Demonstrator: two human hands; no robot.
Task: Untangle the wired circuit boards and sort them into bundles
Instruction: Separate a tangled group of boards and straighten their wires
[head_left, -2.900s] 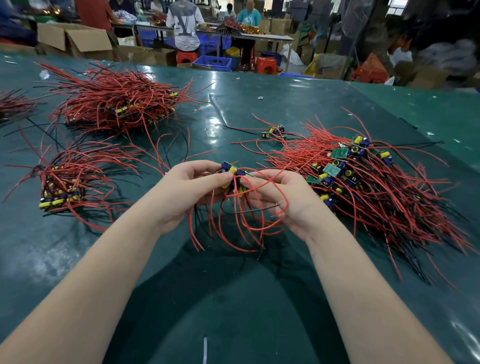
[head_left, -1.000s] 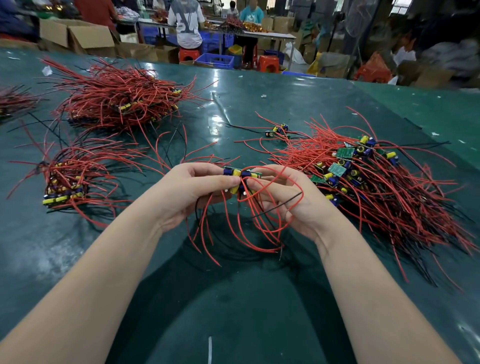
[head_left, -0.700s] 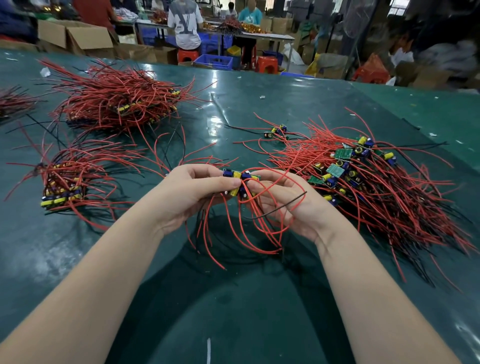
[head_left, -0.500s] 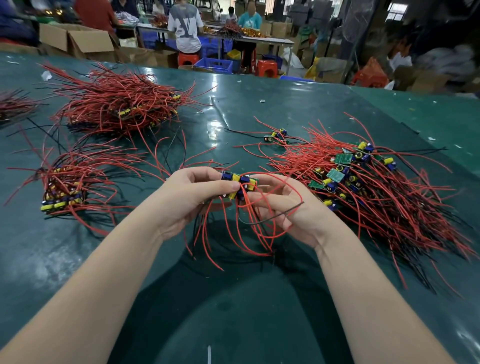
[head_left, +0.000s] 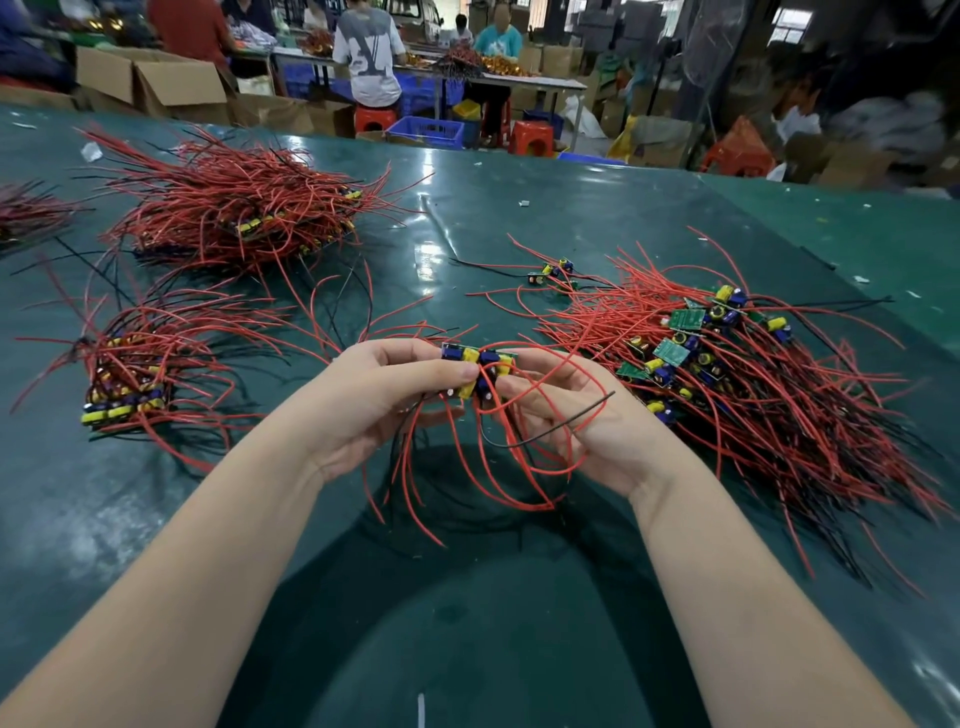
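Bundles lie sorted at left; tangled pile remains at right. Left hand and right hand pinch small boards.

**Wire heaps hem the counter**

Bare green counter lies open toward the near edge. A tangled pile blocks the right, two bundles crowd the left; a glossy lane runs between them.

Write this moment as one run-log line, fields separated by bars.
left hand: grips small wired circuit boards | right hand: grips same boards | loose red-wire pile: right
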